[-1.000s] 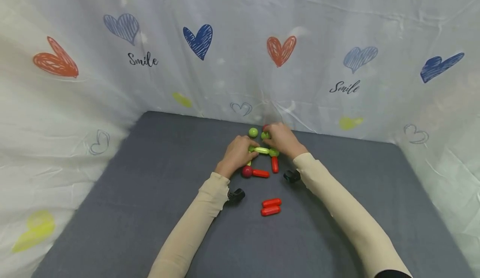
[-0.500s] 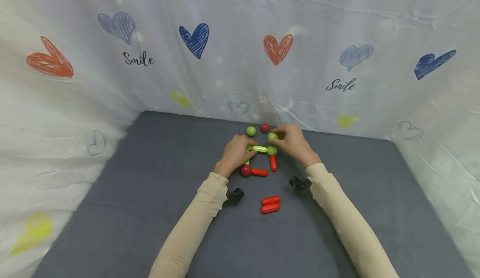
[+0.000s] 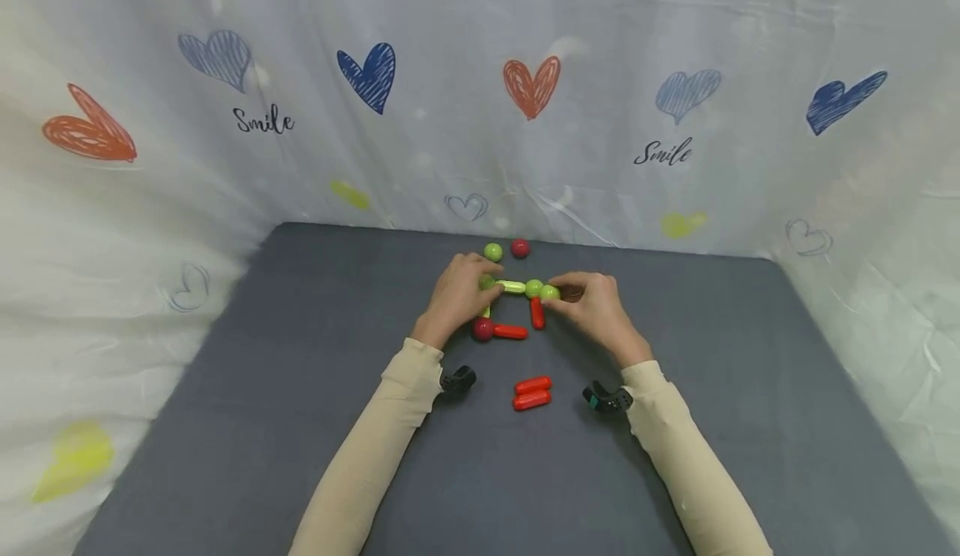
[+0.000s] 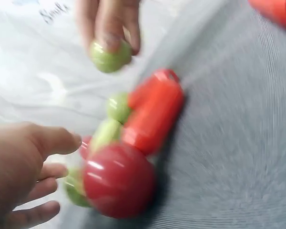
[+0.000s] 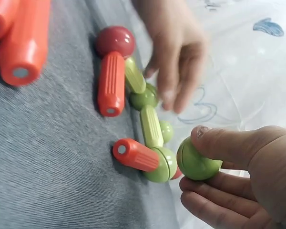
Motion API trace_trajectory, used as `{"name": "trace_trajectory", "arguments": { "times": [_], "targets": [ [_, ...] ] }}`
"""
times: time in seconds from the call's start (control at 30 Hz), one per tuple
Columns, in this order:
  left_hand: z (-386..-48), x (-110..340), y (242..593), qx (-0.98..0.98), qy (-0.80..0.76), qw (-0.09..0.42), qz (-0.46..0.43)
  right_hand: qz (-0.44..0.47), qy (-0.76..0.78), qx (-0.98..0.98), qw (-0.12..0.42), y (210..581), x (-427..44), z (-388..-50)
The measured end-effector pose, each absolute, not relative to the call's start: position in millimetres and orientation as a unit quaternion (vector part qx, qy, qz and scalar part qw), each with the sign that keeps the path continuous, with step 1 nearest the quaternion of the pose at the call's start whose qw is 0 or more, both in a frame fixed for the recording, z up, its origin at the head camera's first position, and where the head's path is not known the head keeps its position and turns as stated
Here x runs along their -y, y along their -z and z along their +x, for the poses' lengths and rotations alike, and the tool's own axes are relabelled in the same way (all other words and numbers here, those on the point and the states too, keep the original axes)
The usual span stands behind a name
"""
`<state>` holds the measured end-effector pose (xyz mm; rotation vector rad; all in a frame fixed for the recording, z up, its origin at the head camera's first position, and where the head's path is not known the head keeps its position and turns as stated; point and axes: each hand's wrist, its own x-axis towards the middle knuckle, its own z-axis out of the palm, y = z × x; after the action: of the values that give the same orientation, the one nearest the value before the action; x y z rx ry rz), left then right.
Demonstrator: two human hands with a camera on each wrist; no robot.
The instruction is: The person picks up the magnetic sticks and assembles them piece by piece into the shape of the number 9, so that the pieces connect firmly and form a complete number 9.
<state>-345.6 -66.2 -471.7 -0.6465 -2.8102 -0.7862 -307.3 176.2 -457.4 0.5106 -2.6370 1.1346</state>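
Note:
My right hand (image 3: pixel 596 306) pinches a green ball (image 5: pixel 198 160) between thumb and fingers, just right of the joined pieces. My left hand (image 3: pixel 456 296) is spread beside the left green ball (image 5: pixel 144 97); in the left wrist view its fingers (image 4: pixel 57 140) stand apart from the pieces. A yellow-green rod (image 5: pixel 151 126) links that ball to another green ball (image 5: pixel 161 164), from which a red rod (image 5: pixel 138 155) sticks out. A second yellow-green rod (image 5: pixel 134 75) leads to a red ball (image 3: pixel 483 328) with a red rod (image 3: pixel 511 333) attached.
Two loose red rods (image 3: pixel 532 393) lie side by side nearer on the grey table (image 3: pixel 450 473). Behind the joined pieces are a green ball (image 3: pixel 492 252) and a red ball (image 3: pixel 520 247), near a white curtain (image 3: pixel 450 156) with printed hearts.
My right hand has drawn its green ball away from beside the red ball at the back, toward me and rightward. My left hand's fingers have spread off the left green ball.

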Motion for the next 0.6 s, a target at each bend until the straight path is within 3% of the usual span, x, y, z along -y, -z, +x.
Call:
{"name": "trace_trajectory", "arguments": {
  "times": [0.3, 0.6],
  "targets": [
    [-303.9, 61.8, 467.8, 0.931, 0.190, 0.040, -0.310, 0.156, -0.388, 0.903, 0.094, 461.5, -179.9, -291.9],
    [-292.9, 53.8, 487.8, 0.927, 0.129, 0.110, -0.335, 0.169, -0.371, 0.909, 0.087, 468.2, -175.9, -274.9]
  ]
}}
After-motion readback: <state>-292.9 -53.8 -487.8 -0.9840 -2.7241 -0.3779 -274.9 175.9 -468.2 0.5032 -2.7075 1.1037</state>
